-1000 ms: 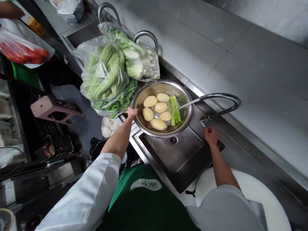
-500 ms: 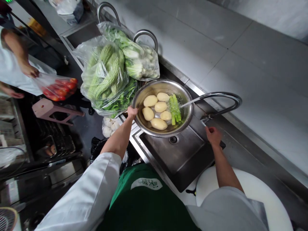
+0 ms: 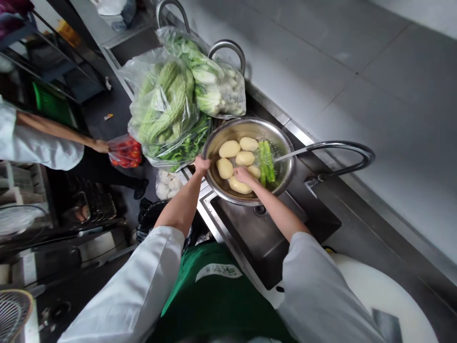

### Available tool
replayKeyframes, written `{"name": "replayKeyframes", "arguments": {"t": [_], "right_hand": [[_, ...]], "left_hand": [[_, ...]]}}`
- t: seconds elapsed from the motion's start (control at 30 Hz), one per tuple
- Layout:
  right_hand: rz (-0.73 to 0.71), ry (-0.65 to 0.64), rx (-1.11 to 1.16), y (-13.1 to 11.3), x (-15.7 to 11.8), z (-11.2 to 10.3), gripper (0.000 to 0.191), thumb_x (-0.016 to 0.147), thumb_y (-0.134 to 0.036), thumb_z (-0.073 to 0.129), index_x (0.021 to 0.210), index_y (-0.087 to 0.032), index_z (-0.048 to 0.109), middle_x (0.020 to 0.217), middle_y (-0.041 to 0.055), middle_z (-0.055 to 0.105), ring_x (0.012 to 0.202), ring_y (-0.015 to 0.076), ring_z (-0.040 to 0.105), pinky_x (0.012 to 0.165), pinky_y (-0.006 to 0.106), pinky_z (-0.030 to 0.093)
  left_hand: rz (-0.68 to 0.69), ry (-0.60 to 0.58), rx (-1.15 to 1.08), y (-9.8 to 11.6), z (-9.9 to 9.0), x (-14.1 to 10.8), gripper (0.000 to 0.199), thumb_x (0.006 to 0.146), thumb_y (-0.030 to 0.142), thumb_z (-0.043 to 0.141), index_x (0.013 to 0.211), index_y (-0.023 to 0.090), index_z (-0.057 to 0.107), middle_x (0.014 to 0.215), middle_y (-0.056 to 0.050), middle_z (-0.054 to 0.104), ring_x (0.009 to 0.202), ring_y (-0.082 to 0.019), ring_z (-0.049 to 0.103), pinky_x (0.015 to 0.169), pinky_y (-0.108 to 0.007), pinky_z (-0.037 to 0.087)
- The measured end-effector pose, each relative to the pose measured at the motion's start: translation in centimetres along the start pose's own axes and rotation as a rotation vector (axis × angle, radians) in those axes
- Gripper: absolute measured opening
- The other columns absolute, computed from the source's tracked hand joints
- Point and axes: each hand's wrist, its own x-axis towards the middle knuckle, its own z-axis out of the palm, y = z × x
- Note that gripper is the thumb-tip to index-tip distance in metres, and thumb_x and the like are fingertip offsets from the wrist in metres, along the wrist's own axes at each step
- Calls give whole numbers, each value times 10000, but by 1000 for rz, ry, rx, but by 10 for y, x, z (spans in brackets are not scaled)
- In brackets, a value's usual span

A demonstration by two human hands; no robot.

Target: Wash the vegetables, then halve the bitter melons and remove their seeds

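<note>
A steel basin (image 3: 228, 194) rests over the sink, holding water, several peeled potatoes (image 3: 229, 149) and green stalks (image 3: 267, 161). My left hand (image 3: 202, 165) is closed on the basin's left rim. Inside the basin, my right hand (image 3: 243, 175) is among the potatoes with its fingers curled; what they hold, if anything, is hidden. Water runs from the curved faucet (image 3: 342, 145) into the basin beside the stalks.
Bags of ridged green gourds (image 3: 164, 105) and leafy vegetables (image 3: 214, 85) lie left of the basin. A person's hand (image 3: 101, 146) holds a bag of tomatoes (image 3: 125, 150) at the left. A white round surface (image 3: 382, 290) stands lower right.
My right hand has moved from the faucet handle into the basin, among the potatoes. The other person has moved the tomato bag to the right and lower. My left hand stays on the rim.
</note>
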Motion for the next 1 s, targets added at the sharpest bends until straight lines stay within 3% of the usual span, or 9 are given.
{"name": "replayKeyframes", "arguments": {"t": [0.1,0.17,0.23,0.3,0.43,0.53,0.73,0.87,1.0], "right_hand": [[114,-59,-203,12,19,22,430,890,-265,627,1263,-51,636,1241,242,664,1216,333,604,1055,431,447],[212,-70,-367,20,26,31,729,875,-300,646,1499,-10,404,1478,300,472,1417,404,418,1159,510,339],[276,-60,-475,24,34,36,948,859,-322,652,1594,12,155,1581,332,304,1488,452,277,1190,572,266],[285,-42,-554,28,45,38,1045,844,-321,655,1611,11,28,1618,331,224,1497,455,250,1193,572,261],[202,-45,-683,35,67,34,978,857,-271,611,1613,22,62,1663,285,153,1510,395,254,1213,500,270],[151,-93,-729,41,73,29,816,905,-190,503,1613,8,150,1660,264,204,1500,367,298,1211,479,286],[-13,-146,-706,47,58,21,655,907,-42,336,1551,67,294,1594,289,339,1510,314,287,1239,451,232],[9,-149,-663,46,48,15,636,909,-77,401,1535,20,346,1552,273,414,1452,333,368,1186,455,322],[24,-4,-516,43,45,13,720,915,-148,481,1587,-55,239,1661,212,228,1537,309,163,1215,425,259]], "left_hand": [[4,-14,-12,-1,0,0,390,659,127,681,1041,65,732,979,-141,773,939,-277,732,798,-296,575],[16,-18,-11,-2,1,1,375,657,114,676,1025,70,735,974,-138,773,941,-284,731,814,-309,576],[36,-19,-16,-4,2,3,386,660,108,671,1038,75,736,993,-134,772,955,-281,727,846,-313,572],[49,-23,-24,-6,3,4,401,668,110,666,1062,77,735,1016,-132,771,973,-277,723,876,-315,564],[51,-28,-20,-8,3,5,422,682,126,672,1096,65,728,1027,-145,766,979,-284,719,885,-321,553],[58,-25,-8,-8,3,4,428,678,124,675,1098,65,729,1010,-143,766,962,-278,721,875,-309,547],[75,-24,-17,-10,4,4,434,676,113,657,1102,79,733,988,-131,768,967,-272,723,875,-302,545],[66,-18,-15,-9,4,4,431,675,127,670,1098,71,730,1005,-143,764,962,-283,722,870,-320,552],[86,-33,-40,-6,2,2,432,676,110,660,1101,86,734,1007,-126,768,975,-275,723,881,-313,549]]}}
